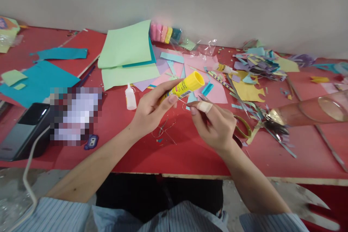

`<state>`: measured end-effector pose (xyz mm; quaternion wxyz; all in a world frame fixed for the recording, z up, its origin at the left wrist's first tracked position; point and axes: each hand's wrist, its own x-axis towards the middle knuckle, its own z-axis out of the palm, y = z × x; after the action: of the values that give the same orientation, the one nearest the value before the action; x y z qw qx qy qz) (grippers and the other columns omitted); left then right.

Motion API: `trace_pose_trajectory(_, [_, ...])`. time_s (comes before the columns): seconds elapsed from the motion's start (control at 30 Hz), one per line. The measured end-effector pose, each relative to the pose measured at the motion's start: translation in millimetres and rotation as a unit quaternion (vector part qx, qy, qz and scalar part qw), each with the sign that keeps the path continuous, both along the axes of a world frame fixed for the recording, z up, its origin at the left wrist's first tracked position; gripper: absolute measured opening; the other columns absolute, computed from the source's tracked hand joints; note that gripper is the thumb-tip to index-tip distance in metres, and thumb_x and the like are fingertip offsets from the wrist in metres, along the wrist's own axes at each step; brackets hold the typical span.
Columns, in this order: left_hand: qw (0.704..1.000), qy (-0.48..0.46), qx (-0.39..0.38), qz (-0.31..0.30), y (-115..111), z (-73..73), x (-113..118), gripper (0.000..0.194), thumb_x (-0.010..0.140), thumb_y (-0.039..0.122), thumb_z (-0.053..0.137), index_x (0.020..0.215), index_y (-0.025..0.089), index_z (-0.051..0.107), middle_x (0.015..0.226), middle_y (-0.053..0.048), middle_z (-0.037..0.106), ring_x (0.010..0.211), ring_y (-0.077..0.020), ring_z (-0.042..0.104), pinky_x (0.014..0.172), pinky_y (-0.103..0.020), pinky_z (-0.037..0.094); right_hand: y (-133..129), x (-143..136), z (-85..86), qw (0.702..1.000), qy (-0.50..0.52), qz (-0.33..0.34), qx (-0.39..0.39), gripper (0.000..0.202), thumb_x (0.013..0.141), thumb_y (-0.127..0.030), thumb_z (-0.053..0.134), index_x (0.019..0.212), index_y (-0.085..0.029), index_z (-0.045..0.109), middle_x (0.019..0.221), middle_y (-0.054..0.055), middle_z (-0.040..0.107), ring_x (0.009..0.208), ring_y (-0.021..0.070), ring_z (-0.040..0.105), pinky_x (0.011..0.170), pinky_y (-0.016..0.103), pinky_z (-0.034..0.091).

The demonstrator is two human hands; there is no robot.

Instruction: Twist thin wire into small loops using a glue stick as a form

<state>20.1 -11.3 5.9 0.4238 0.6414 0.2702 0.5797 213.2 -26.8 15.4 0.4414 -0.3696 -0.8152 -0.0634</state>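
Mid-frame, the left hand (154, 108) grips a tilted, bright-yellow, printed glue stick (187, 85); the right hand (214, 125) pinches a thin thread (182, 100).

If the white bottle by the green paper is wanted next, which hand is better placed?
Probably the left hand: it is nearer the bottle, though it holds the yellow tube. The right hand is farther off and seems to pinch a thin strand.
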Motion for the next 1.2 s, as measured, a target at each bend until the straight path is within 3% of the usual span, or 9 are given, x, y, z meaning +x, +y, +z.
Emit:
trace_pose_trajectory(0.2, [0.994,-0.08,-0.034,-0.071,2.5,-2.9,-0.9,0.026,0.101,0.035,0.057,0.123,0.026,0.07,0.101,-0.004,0.072,0.074,-0.0096,0.06,0.066,-0.02,0.051,1.6,1.0,-1.5,1.0,-0.001,0.021,-0.002,0.007,0.096,-0.014,0.062,0.099,-0.02,0.066,0.072,0.0,0.072,0.058,0.0122,0.065,0.054,0.025,0.045])
trace_pose_trajectory(0.37, [0.986,-0.096,-0.071,-0.117,2.7,-1.8,-3.4,0.024,0.099,0.033,0.061,0.119,0.027,0.072,0.097,-0.003,0.069,0.077,-0.0106,0.059,0.071,-0.022,0.051,6.8,5.5,-4.2,0.999,0.012,0.039,-0.016,0.012,0.096,-0.013,0.062,0.105,-0.019,0.067,0.078,0.003,0.072,0.066,0.0145,0.066,0.06,0.027,0.048])
trace_pose_trajectory(0.6, [0.97,-0.109,-0.137,-0.171,6.3,7.0,-4.5,0.02,0.091,0.036,0.071,0.105,0.023,0.076,0.093,-0.003,0.064,0.072,-0.0091,0.055,0.067,-0.02,0.05,16.0,12.8,-7.7,0.997,0.037,0.065,0.026,0.015,0.094,-0.011,0.065,0.104,-0.021,0.067,0.08,0.002,0.069,0.071,0.0157,0.063,0.064,0.029,0.047])
trace_pose_trajectory(0.7, [0.962,-0.114,-0.151,-0.199,6.3,8.6,-4.1,0.017,0.091,0.034,0.071,0.104,0.023,0.077,0.101,-0.004,0.062,0.073,-0.0085,0.055,0.066,-0.019,0.051,17.6,13.6,-7.6,0.996,0.035,0.075,0.036,0.01,0.095,-0.014,0.064,0.101,-0.02,0.066,0.08,0.003,0.068,0.071,0.016,0.062,0.064,0.029,0.047])
trace_pose_trajectory(0.93, [0.932,-0.163,-0.178,-0.271,5.5,3.8,-2.0,0.018,0.092,0.03,0.071,0.107,0.028,0.079,0.097,-0.003,0.063,0.074,-0.0066,0.059,0.066,-0.016,0.051,19.8,16.0,-4.7,0.993,0.023,0.109,0.032,0.006,0.096,-0.015,0.064,0.099,-0.02,0.063,0.081,0.005,0.068,0.072,0.0171,0.061,0.065,0.033,0.045])
trace_pose_trajectory(1.07, [0.92,-0.147,-0.189,-0.31,4.7,0.4,-3.9,0.02,0.091,0.03,0.072,0.109,0.027,0.079,0.095,-0.003,0.062,0.072,-0.0062,0.059,0.065,-0.016,0.051,22.0,20.4,-4.5,0.99,0.009,0.139,0.028,0.007,0.1,-0.019,0.056,0.101,-0.023,0.061,0.085,0.004,0.067,0.076,0.0169,0.061,0.074,0.037,0.05])
trace_pose_trajectory(1.2, [0.916,-0.117,-0.186,-0.336,4.7,-2.0,-6.9,0.023,0.09,0.031,0.073,0.112,0.027,0.078,0.094,-0.003,0.06,0.078,-0.009,0.059,0.067,-0.018,0.053,22.6,22.2,-6.4,0.99,0.005,0.135,0.032,0.009,0.1,-0.022,0.057,0.103,-0.028,0.063,0.085,0.0,0.067,0.076,0.0146,0.062,0.095,0.046,0.053])
